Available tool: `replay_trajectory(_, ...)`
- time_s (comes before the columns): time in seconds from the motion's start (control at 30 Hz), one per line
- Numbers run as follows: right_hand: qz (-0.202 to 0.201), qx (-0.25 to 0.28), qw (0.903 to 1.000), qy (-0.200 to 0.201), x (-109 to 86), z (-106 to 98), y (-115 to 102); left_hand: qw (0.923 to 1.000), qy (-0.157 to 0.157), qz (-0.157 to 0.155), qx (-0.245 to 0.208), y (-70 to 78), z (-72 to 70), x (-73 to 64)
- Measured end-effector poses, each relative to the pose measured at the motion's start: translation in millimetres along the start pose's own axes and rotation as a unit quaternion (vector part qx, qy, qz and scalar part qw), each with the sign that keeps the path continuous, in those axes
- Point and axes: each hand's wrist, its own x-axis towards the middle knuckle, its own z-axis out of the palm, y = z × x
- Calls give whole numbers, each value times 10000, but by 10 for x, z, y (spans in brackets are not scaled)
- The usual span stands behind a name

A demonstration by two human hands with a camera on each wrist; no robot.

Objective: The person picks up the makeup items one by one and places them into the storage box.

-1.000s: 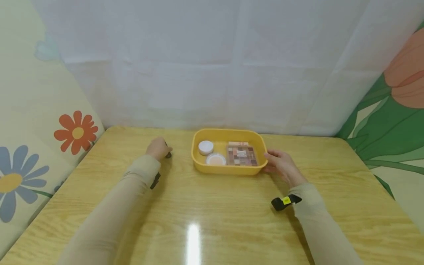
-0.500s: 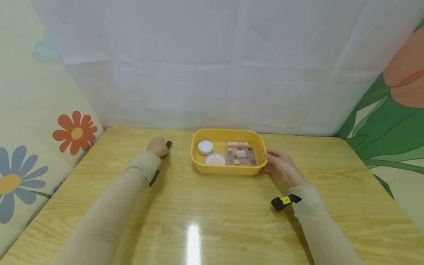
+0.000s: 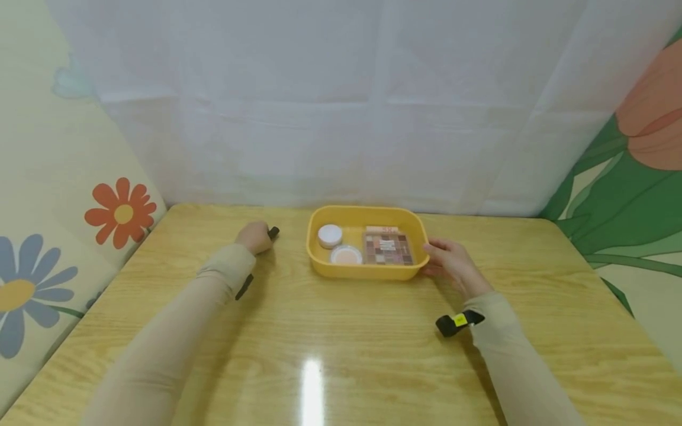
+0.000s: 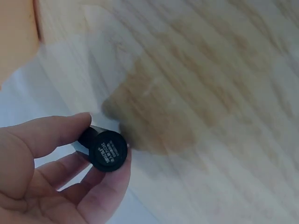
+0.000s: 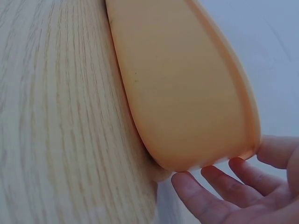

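Observation:
At the left, my left hand [image 3: 254,238] pinches a black lipstick tube [image 4: 108,150] between thumb and fingers. The tube's round end, with small pale print, faces the left wrist camera; its dark end juts out past the hand in the head view. My right hand [image 3: 453,263] holds the right end of a yellow basket [image 3: 367,272], thumb at the rim and fingertips against the outer wall. In the basket lie a white round jar [image 3: 330,236], a clear-rimmed compact [image 3: 346,255], an eyeshadow palette [image 3: 388,248] and a small pinkish box [image 3: 381,229] behind it.
The basket stands on a wood-grain table [image 3: 277,343], near its back edge. A white cloth [image 3: 298,118] hangs behind the table. Flower-printed panels [image 3: 48,165] flank it on both sides. A black wrist camera [image 3: 453,323] is strapped beneath the right sleeve.
In my left hand the lipstick tube has turned so its end points up and rightward. The left hand has barely shifted. My right hand and the basket have stayed in place.

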Motion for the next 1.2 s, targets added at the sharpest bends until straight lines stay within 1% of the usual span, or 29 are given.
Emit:
replay_trajectory(0.2,13,-63,10000,55,-6,2,8,9995,-69,247,-193,34,-26,-52)
replay_trajectory(0.3,13,-38,10000,57,-12,-1,9,9992,-87,289,-244,100,-57,-103)
replay_trajectory(0.4,38,-11,10000,52,-16,-2,5,9987,-107,296,-406,165,-93,-160)
replay_trajectory(0.5,56,-42,10000,36,-25,-7,6,9981,-108,383,-464,212,-123,-222)
replay_trajectory(0.6,95,-67,9999,51,-21,-7,12,9977,-55,527,-429,255,-159,-262)
replay_trajectory(0.77,104,38,9999,56,-13,-7,6,9972,15,634,-390,323,-225,-277)
replay_trajectory(0.93,107,81,9999,30,-17,-3,7,9967,-117,723,-355,375,-291,-293)
replay_trajectory(1.03,66,109,9999,8,-11,-4,6,9956,-103,845,-387,412,-346,-297)
replay_trajectory(1.13,5,100,10000,5,-2,-8,-1,9951,-86,870,-451,454,-397,-301)
replay_trajectory(1.2,18,84,10000,23,5,-6,-6,9951,-129,867,-464,480,-418,-306)
